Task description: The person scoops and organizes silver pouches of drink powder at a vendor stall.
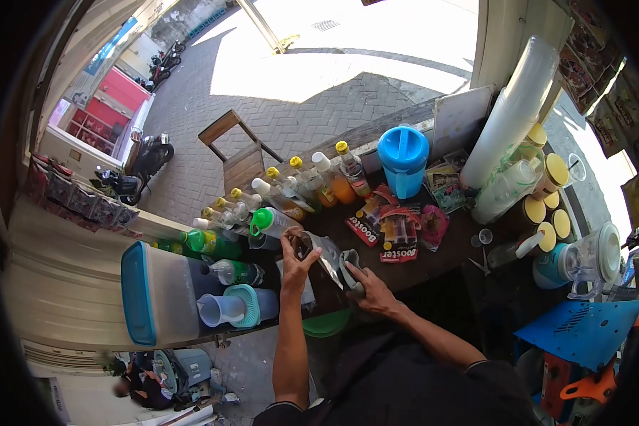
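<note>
My left hand (300, 263) is curled around one end of a shiny whitish, see-through piece (328, 260) that looks like plastic. My right hand (373, 291) grips a grey-green object with a pale rim (352, 273) at the other end; I cannot tell its kind. Both hands are close together over the dark counter (412, 278). Just beyond my left hand stands a bottle with a green cap (266, 221). Red Booster packets (399, 234) lie ahead of my right hand. A green round item (326, 324) shows below my hands.
Bottles with yellow and white caps (291, 186) line the far edge. A blue pitcher (403, 157), stacked plastic cups (508, 113), yellow-lidded jars (550, 177), scissors (481, 265) and a blender (582, 259) are to the right. A teal-lidded container (165, 295) is at left.
</note>
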Motion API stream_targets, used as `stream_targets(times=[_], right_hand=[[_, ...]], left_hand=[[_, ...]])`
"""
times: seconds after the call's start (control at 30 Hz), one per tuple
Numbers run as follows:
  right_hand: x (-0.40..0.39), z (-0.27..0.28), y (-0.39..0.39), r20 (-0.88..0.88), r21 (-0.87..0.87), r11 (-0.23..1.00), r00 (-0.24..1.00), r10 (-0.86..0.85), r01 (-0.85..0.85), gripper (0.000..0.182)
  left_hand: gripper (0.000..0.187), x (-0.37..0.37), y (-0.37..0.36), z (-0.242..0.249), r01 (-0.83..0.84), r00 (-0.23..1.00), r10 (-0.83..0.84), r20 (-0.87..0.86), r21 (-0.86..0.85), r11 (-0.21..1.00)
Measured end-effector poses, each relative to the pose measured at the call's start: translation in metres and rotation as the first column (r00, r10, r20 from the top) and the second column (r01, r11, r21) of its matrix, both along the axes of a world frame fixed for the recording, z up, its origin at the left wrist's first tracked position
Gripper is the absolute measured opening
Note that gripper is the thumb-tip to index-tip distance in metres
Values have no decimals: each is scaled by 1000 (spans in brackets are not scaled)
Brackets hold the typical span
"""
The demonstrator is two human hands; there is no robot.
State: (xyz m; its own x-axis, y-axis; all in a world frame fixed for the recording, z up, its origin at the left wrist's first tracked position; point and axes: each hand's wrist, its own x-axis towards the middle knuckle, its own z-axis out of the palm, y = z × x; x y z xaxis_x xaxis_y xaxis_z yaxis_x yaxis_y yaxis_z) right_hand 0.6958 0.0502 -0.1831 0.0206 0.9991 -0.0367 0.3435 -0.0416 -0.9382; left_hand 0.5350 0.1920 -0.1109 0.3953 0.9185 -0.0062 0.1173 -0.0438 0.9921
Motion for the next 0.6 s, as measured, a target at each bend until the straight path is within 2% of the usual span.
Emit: stream_targets(times=[0.07, 0.13, 0.2, 0.23, 0.37, 0.43, 0.47, 0.53, 0.6], right_hand=[[-4, 21, 2, 53, -23, 995, 994, 93, -92, 77], [-8, 21, 4, 99, -15, 993, 988, 120, -119, 81], [-9, 20, 4, 134, -15, 985, 976, 170, -169, 83], [-10, 20, 5, 134, -12, 985, 976, 169, -169, 83], [-14, 6, 2, 81, 34, 981, 979, 189, -192, 81], [-12, -4, 3, 67, 65, 974, 975, 211, -216, 80], [-10, -4, 4, 91, 90, 975, 976, 196, -204, 78], [-13, -4, 5, 114, 114, 971, 973, 199, -212, 76], [-22, 24, 13, 148, 103, 979, 976, 162, -178, 71]], left_hand=[[76, 1, 1, 1, -107, 991, 107, 85, -12, 994], [77, 5, -9, 6, -166, 975, 167, 145, -17, 986], [61, 7, -25, 14, -229, 967, 215, -137, -97, 969], [41, 14, -41, 12, -310, 902, 349, -253, 181, 933], [31, -7, -69, -21, -425, 847, 426, -318, 74, 902], [29, -25, -70, -42, -488, 867, 495, 54, -99, 867], [25, -28, -71, -39, -517, 830, 539, 147, -164, 840], [25, -41, -73, -36, -425, 761, 526, 379, -322, 846], [25, -54, -75, -36, -395, 752, 530, 392, -376, 838]])
